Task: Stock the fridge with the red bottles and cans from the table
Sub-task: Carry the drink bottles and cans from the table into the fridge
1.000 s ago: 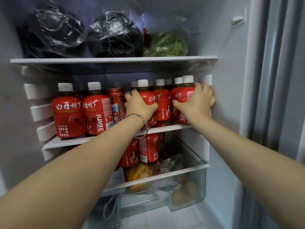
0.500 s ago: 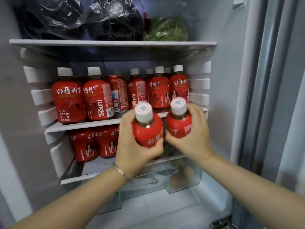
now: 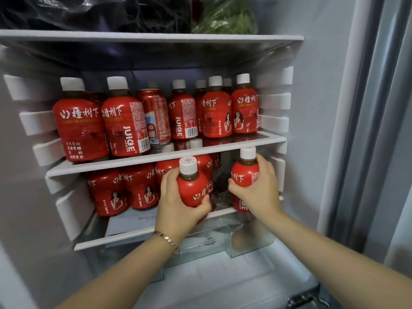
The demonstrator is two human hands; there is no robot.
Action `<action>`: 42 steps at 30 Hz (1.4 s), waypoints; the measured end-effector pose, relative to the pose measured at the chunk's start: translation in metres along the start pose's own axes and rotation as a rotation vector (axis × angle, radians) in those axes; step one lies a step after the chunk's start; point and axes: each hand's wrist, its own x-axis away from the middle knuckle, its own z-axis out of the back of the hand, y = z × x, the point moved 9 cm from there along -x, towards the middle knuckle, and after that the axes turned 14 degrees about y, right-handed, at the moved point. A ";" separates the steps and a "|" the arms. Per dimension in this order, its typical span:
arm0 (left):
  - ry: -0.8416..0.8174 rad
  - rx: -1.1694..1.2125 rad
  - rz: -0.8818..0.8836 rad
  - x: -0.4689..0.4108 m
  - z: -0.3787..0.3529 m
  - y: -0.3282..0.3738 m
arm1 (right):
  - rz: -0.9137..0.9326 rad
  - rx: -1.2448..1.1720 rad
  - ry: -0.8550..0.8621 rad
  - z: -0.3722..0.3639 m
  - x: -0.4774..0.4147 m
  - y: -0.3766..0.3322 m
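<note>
Stocking looks well along: middle shelf (image 3: pixel 156 158) packed, lower shelf (image 3: pixel 124 236) partly filled; left grip (image 3: pixel 176 208) clasps a red bottle (image 3: pixel 192 188), right grip (image 3: pixel 260 190) a second red bottle (image 3: pixel 244 172).

Left hand (image 3: pixel 177 211), right hand (image 3: pixel 260 194): curled, outstretched.

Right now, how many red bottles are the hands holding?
2. The left hand holds one bottle and the right hand holds the other bottle, both at the lower shelf. No more seem hidden behind the hands.
</note>
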 end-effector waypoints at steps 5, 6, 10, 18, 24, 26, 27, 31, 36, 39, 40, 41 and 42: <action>-0.119 -0.047 -0.101 -0.004 -0.012 0.006 | -0.039 0.039 -0.053 -0.020 -0.011 0.009; -0.130 -0.056 -0.124 -0.006 -0.014 0.007 | -0.040 0.041 -0.054 -0.022 -0.012 0.011; -0.135 -0.198 -0.441 -0.010 -0.015 0.014 | -0.059 0.014 -0.053 -0.028 -0.015 0.017; -0.034 -0.054 -0.320 -0.013 -0.008 0.003 | -0.068 -0.021 -0.073 -0.066 -0.035 0.034; -0.018 -0.062 -0.321 -0.011 -0.008 0.001 | -0.159 0.091 -0.250 -0.122 -0.050 0.053; -0.013 -0.067 -0.317 -0.011 -0.008 -0.001 | -0.162 0.186 -0.360 -0.141 -0.052 0.058; -0.015 -0.069 -0.309 -0.011 -0.008 -0.002 | -0.160 0.191 -0.397 -0.146 -0.052 0.057; -0.011 -0.069 -0.299 -0.011 -0.007 -0.001 | -0.141 0.150 -0.533 -0.157 -0.052 0.053; 0.007 -0.064 -0.325 -0.011 -0.006 0.001 | -0.164 0.134 -0.604 -0.151 -0.053 0.055; 0.004 -0.060 -0.314 -0.012 -0.006 0.001 | -0.186 0.135 -0.550 -0.156 -0.059 0.059; 0.003 -0.061 -0.315 -0.012 -0.006 0.001 | -0.183 0.205 -0.544 -0.158 -0.060 0.062; 0.003 -0.064 -0.317 -0.012 -0.006 0.001 | -0.172 0.300 -0.535 -0.156 -0.060 0.062; 0.006 -0.067 -0.315 -0.012 -0.006 0.001 | -0.177 0.362 -0.499 -0.154 -0.062 0.065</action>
